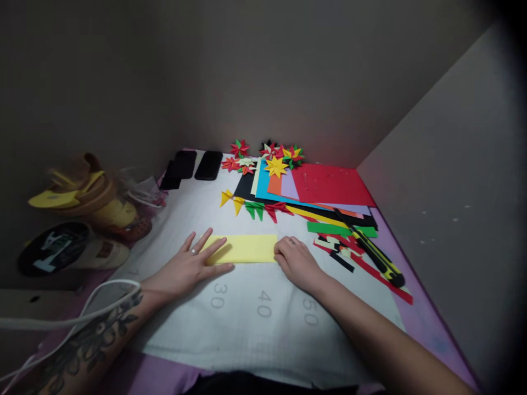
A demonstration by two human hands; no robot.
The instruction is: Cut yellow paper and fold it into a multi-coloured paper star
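Note:
A folded strip of yellow paper (251,248) lies flat on the white cloth in front of me. My left hand (197,258) rests over its left end, fingers spread and a ring on one of them. At the strip's right end, my right hand (294,260) has its fingers curled and pinched onto the paper's edge. Behind the strip stands a row of small folded paper pieces, among them a yellow one (238,205), a green one (254,210) and a red one (279,210).
Coloured paper sheets (333,184) and folded paper stars (276,166) lie at the back. A yellow-black utility knife (379,258) rests on paper scraps (335,252) at right. Two dark phones (208,165) lie at back left. Caps (53,249) and a white cable (102,285) are at left.

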